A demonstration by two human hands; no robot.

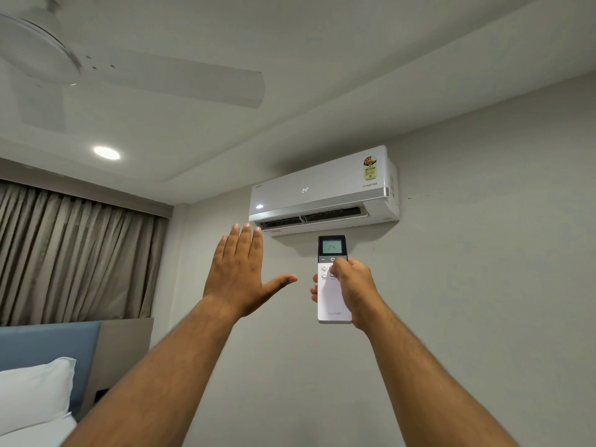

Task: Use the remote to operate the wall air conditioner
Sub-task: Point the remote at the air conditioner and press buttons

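A white wall air conditioner [322, 191] hangs high on the wall, its front showing 24 and its bottom flap open. Just below it I hold a slim white remote [332, 304] upright, its dark top screen also reading 24. My right hand [353, 287] is wrapped around the remote, thumb resting on the buttons under the power key. My left hand [240, 272] is raised flat to the left of the remote, fingers together and thumb spread, fingertips just under the unit's left end. It holds nothing.
A white ceiling fan [96, 66] hangs at upper left, with a lit ceiling downlight [106, 153] below it. Beige curtains [74, 256] cover the left wall. A blue headboard [48, 346] and a white pillow [32, 391] sit at lower left.
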